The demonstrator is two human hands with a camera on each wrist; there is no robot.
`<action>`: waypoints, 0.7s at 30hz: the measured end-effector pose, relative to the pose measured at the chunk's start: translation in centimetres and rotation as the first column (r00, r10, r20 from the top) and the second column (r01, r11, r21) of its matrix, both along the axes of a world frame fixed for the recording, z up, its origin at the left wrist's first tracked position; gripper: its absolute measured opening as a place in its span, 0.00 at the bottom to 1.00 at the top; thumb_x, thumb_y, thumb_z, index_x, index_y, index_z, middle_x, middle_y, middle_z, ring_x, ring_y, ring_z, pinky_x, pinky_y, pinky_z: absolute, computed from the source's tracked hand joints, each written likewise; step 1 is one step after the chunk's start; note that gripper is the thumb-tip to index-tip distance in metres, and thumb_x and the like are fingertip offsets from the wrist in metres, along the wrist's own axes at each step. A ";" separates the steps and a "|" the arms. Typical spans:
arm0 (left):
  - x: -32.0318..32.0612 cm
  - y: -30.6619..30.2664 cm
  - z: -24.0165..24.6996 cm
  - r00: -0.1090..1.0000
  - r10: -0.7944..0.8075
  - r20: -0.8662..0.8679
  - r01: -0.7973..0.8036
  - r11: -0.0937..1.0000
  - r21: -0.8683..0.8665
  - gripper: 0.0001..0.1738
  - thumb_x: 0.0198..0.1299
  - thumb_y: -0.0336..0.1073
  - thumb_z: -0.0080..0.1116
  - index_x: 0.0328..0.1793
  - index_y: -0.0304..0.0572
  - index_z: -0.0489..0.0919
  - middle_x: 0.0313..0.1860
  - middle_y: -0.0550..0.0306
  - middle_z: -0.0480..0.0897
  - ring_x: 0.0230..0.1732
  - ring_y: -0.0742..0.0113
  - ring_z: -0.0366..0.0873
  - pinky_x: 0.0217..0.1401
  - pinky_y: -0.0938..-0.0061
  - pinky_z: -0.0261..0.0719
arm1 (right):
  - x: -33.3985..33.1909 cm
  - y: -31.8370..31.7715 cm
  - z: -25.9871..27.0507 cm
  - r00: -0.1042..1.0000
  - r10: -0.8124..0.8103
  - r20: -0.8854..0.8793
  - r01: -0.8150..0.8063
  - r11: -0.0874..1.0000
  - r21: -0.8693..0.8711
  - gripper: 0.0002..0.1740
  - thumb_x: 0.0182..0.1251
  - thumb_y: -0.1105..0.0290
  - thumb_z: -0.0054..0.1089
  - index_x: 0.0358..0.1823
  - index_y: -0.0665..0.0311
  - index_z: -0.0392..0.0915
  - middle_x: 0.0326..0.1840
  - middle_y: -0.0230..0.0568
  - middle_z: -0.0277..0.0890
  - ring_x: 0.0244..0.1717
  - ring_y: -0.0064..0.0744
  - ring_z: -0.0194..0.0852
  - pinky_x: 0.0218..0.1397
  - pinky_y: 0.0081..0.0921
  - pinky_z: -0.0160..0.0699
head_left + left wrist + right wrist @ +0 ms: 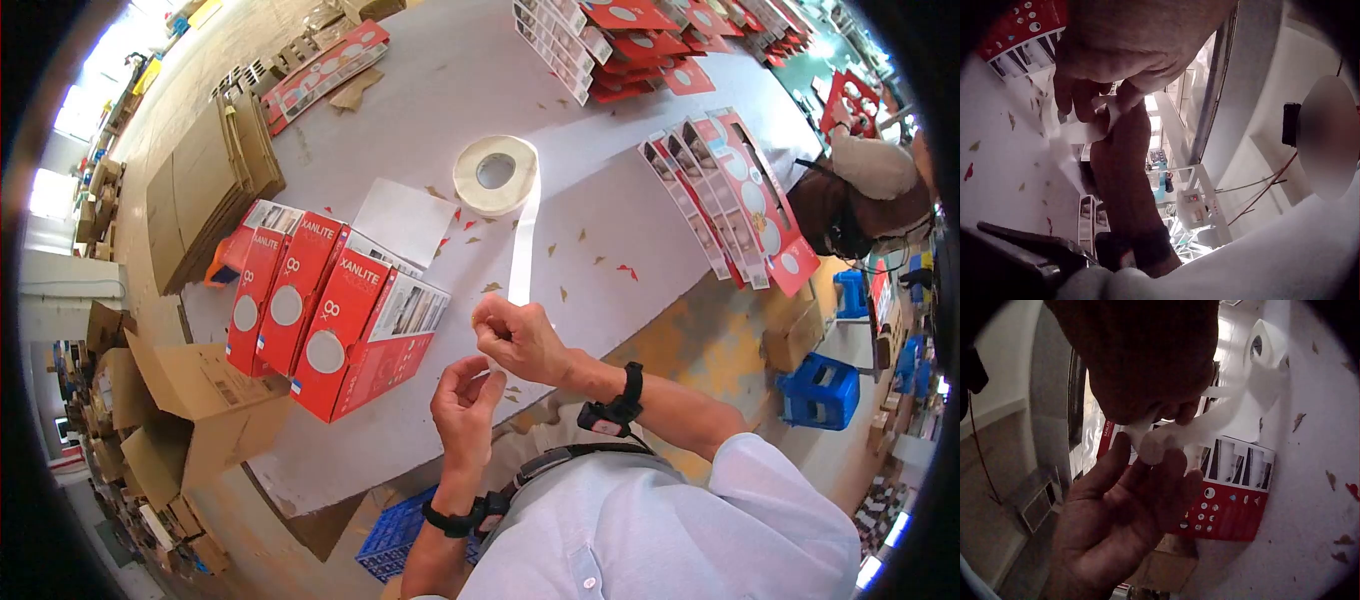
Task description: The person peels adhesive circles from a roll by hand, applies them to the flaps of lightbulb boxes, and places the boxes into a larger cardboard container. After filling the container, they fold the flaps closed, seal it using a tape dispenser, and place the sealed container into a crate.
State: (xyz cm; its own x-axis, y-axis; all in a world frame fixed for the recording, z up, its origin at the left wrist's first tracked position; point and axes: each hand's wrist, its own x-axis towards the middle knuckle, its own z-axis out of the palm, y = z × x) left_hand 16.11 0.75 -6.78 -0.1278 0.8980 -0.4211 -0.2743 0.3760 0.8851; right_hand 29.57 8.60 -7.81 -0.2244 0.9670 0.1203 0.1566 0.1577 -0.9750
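Observation:
A roll of white label tape [495, 175] lies on the table, its pale strip [524, 250] running toward both hands. My right hand [525, 340] pinches the strip near its end, fingers curled. Just below it my left hand [466, 405] is turned palm up, thumb and fingers bent together at the strip's end. In the right wrist view, a round whitish sticker [1150, 449] lies at the left fingertips [1175, 461], with the right hand [1154, 369] close above. The left wrist view shows the strip [1082, 132] bending between the two hands; part of it is hidden behind fingers.
Red XANLITE boxes [345, 340] stand in a row at the left, one with a white flap raised. Beside them are an open carton [215, 400] and flat cardboard [205, 190]. Red printed sleeves [725, 200] lie at the right, near another person [865, 185]. Small scraps dot the table.

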 end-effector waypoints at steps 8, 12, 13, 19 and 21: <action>0.2 -0.2 0.3 0.998 0.005 -0.058 -0.004 1.000 0.017 0.16 0.62 0.23 0.67 0.56 0.31 0.81 0.47 0.54 0.86 0.47 0.71 0.85 0.51 0.78 0.83 | -0.3 -0.1 -0.6 1.000 -0.005 0.016 0.005 1.000 0.024 0.05 0.65 0.77 0.59 0.40 0.63 0.72 0.15 0.34 0.66 0.18 0.19 0.60 0.23 0.24 0.68; 0.5 -0.2 0.9 0.996 0.010 -0.091 -0.008 1.000 0.021 0.15 0.65 0.25 0.65 0.57 0.29 0.81 0.45 0.53 0.87 0.45 0.68 0.87 0.51 0.76 0.83 | -0.4 -0.1 -0.4 0.998 -0.027 0.058 0.025 0.999 0.029 0.05 0.64 0.77 0.60 0.39 0.63 0.73 0.17 0.36 0.69 0.18 0.21 0.63 0.24 0.25 0.69; 0.5 -0.2 1.0 0.993 0.011 -0.116 -0.009 1.000 0.020 0.15 0.65 0.26 0.64 0.57 0.29 0.81 0.44 0.52 0.87 0.44 0.67 0.87 0.51 0.76 0.83 | -0.4 -0.1 -0.3 0.997 -0.028 0.077 0.026 0.999 0.023 0.05 0.63 0.77 0.60 0.39 0.63 0.73 0.18 0.36 0.70 0.19 0.22 0.65 0.27 0.26 0.71; 0.5 0.0 1.0 0.991 0.049 -0.121 -0.050 0.999 -0.006 0.13 0.67 0.26 0.62 0.56 0.28 0.81 0.42 0.51 0.88 0.39 0.64 0.88 0.47 0.76 0.83 | -0.2 1.2 -0.7 0.975 -0.152 0.161 0.077 0.915 0.396 0.07 0.56 0.78 0.62 0.35 0.62 0.75 0.22 0.33 0.75 0.27 0.36 0.77 0.54 0.39 0.73; 0.5 0.0 0.6 0.992 0.056 -0.110 -0.058 0.998 -0.017 0.13 0.67 0.26 0.62 0.56 0.28 0.81 0.41 0.51 0.87 0.38 0.64 0.88 0.46 0.75 0.84 | -0.2 1.7 -0.7 0.983 -0.133 0.126 0.060 0.884 0.464 0.07 0.56 0.78 0.62 0.35 0.61 0.75 0.23 0.33 0.75 0.27 0.38 0.77 0.53 0.41 0.72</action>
